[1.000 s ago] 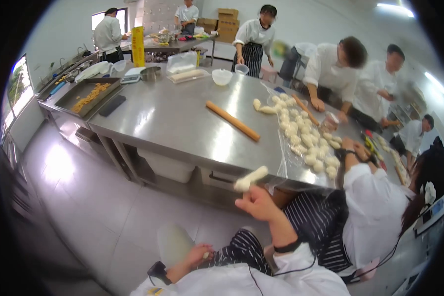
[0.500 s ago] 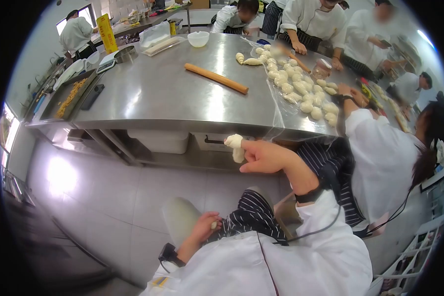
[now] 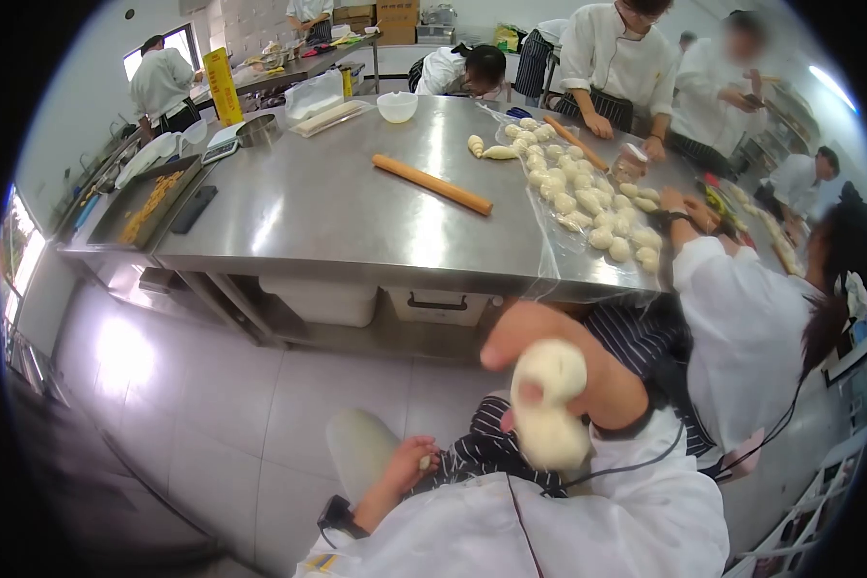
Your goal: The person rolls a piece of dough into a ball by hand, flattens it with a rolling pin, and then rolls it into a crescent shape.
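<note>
A pale, soft piece of dough (image 3: 554, 433) with two rounded lobes hangs on my right hand (image 3: 605, 378), close in front of me and beyond the table's near edge. A fingertip seems to press through the dough; motion blurs the hand and its other fingers are partly hidden. My left hand (image 3: 407, 466) rests low by my striped apron, fingers curled. A small pale bit shows between them, too small to name. On the steel table (image 3: 337, 222) lie many shaped dough pieces (image 3: 602, 202) on plastic film, with two more dough pieces (image 3: 496, 152) to their left.
A wooden rolling pin (image 3: 433, 185) lies mid-table. To the left are a tray of brown bits (image 3: 144, 214), a black phone-like object (image 3: 195, 209), a scale (image 3: 222, 150) and a white bowl (image 3: 397, 107). A co-worker (image 3: 742, 308) sits close on my right; others stand behind the table.
My right hand has drawn back toward me with the dough, which now looks larger and turned. The view has tilted slightly upward. My left hand stays about where it was.
</note>
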A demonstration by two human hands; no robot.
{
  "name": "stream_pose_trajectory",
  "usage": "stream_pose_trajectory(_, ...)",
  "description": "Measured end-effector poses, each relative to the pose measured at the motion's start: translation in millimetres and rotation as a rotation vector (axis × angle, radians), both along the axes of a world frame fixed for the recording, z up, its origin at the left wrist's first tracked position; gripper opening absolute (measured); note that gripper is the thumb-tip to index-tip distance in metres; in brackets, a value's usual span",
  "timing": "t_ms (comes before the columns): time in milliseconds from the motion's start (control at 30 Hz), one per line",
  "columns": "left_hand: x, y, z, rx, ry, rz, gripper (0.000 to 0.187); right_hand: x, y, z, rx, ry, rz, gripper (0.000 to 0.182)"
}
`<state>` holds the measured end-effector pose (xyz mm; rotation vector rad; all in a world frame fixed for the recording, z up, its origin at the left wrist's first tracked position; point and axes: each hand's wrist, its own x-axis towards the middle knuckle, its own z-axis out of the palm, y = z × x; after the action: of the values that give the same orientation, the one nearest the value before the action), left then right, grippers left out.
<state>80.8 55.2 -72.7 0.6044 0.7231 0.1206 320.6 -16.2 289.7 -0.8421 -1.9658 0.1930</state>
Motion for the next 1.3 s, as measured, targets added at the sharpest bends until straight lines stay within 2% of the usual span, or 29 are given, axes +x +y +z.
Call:
stream_pose_trajectory(67,1,-1,8,0.011,0.007,-0.012,0.030,-1,15,-19,-0.053,0.424,0.008,0.025)
stream_pose_trajectory(100,1,-1,9,0.028,0.017,-0.017,0.027,4,20,-39,-0.251,0.608,0.021,0.031)
stream_pose_trajectory(133,1,-1,9,0.045,0.028,-0.020,0.024,11,29,-69,-0.450,0.818,0.159,0.035)
stream_pose_trajectory(200,-1,0,7,0.046,0.022,-0.017,0.024,8,33,-107,-0.703,1.126,0.197,0.042)
stream_pose_trajectory(300,-3,-1,5,0.029,0.017,0.021,0.030,-1,30,-141,-0.956,1.423,0.075,0.039)
stream_pose_trajectory(400,-3,-4,-1,0.032,0.017,0.026,0.034,2,33,-147,-0.955,1.518,-0.017,0.033)
stream_pose_trajectory(433,-2,-4,-2,0.043,0.016,0.019,0.034,3,32,-133,-0.906,1.476,-0.033,0.025)
stream_pose_trajectory(533,-2,-3,6,0.062,0.036,-0.012,0.028,-9,13,-65,-0.504,1.058,-0.102,0.024)
stream_pose_trajectory(600,-2,-2,3,0.050,0.020,0.003,0.028,-17,-15,-27,-0.003,0.554,-0.210,0.028)
stream_pose_trajectory(767,0,-3,3,0.037,-0.002,-0.007,0.026,2,22,-40,-0.385,1.072,-0.128,0.023)
stream_pose_trajectory(900,2,-2,6,0.047,0.012,0.003,0.027,31,35,-98,-0.832,1.307,-0.014,0.028)
stream_pose_trajectory(1000,-6,-9,-1,0.053,0.029,0.044,0.031,-1,19,-60,-0.582,1.378,-0.011,0.030)
stream_pose_trajectory(1067,-6,-5,1,0.025,0.025,0.056,0.031,-14,-2,-39,-0.138,0.942,-0.130,0.031)
stream_pose_trajectory(1133,-5,-7,-3,0.044,0.025,0.062,0.031,-44,-18,-11,0.384,0.654,-0.208,0.054)
stream_pose_trajectory(1300,1,-7,-1,0.040,0.030,0.047,0.026,-10,20,-53,-0.506,1.136,-0.252,0.040)
